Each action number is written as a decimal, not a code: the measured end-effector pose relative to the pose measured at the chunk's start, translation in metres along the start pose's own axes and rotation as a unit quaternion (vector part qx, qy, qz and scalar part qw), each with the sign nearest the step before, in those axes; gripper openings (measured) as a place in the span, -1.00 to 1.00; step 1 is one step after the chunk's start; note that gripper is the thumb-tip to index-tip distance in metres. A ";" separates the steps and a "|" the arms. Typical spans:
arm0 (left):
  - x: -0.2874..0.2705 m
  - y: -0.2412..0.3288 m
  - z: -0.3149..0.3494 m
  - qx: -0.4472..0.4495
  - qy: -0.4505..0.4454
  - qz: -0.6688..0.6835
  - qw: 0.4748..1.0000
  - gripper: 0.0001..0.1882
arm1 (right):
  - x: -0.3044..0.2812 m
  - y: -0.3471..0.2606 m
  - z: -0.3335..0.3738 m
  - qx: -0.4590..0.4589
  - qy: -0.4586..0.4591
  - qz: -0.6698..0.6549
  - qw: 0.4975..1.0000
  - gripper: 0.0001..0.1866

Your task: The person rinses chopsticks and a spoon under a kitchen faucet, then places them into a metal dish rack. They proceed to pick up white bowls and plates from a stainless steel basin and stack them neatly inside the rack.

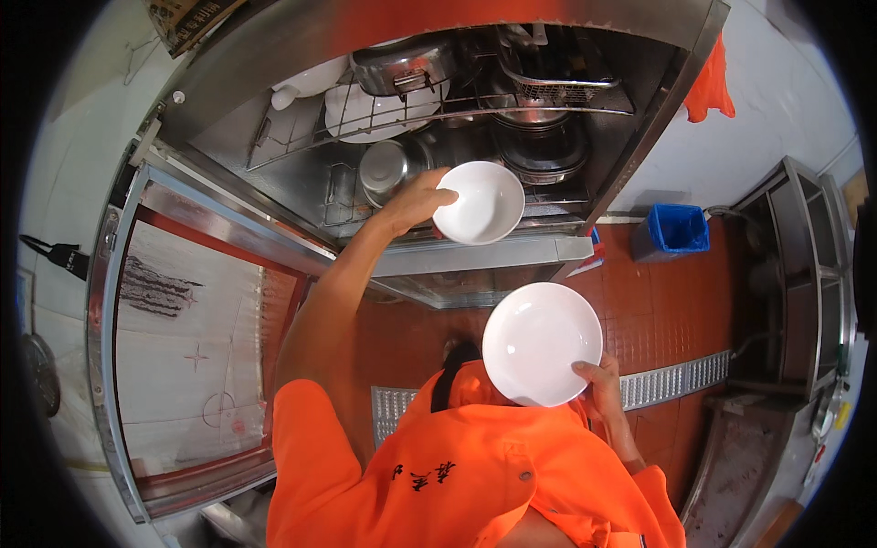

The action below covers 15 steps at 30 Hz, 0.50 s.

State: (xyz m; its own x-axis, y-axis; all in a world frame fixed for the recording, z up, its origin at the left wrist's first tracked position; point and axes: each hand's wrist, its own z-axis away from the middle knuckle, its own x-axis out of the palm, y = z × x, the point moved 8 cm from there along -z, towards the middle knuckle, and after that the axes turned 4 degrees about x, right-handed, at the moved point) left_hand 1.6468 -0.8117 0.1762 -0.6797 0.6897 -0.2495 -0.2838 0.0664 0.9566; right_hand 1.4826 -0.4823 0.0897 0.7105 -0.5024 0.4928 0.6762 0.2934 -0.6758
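Observation:
Out in front at the cabinet's lower opening, my left hand (422, 198) grips a white bowl (480, 205) by its left rim, thumb on the inside. The bowl's mouth faces up toward me. Closer to my chest, my right hand (600, 388) holds a white plate (543, 342) by its lower right edge. That plate is round and shallow, and its thumb-side rim shows while the other fingers are mostly behind it. Beyond the bowl stands a metal cabinet (658, 119) with wire racks. A steel pot (391, 167) sits on the lower rack, just past my left hand.
On the upper rack are a lidded steel pan (406, 68), white plates (365, 111) and a wire basket (557, 89). Dark stacked pans (544, 151) fill the lower right. An open glass door (196, 356) stands at left. A blue bin (676, 230) and metal shelving (795, 283) are at right.

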 end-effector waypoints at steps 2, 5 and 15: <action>-0.004 -0.006 -0.010 -0.035 -0.044 -0.011 0.998 -0.60 | 0.001 -0.001 0.006 -0.010 0.013 -0.009 1.000 -0.77; -0.004 -0.008 -0.014 -0.079 -0.071 -0.024 0.994 -0.63 | 0.000 -0.002 0.011 -0.024 0.032 -0.024 0.999 -0.73; -0.042 -0.007 -0.020 -0.003 0.002 -0.259 0.966 -0.59 | -0.003 0.002 0.011 -0.025 0.022 -0.041 0.999 -0.69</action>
State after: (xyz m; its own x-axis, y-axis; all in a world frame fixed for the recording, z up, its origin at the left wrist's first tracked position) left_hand 1.6639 -0.8556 0.1771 -0.4488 0.5619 -0.6948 -0.5905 0.3972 0.7026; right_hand 1.4835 -0.4710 0.0928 0.6432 -0.5582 0.5241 0.7206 0.2100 -0.6607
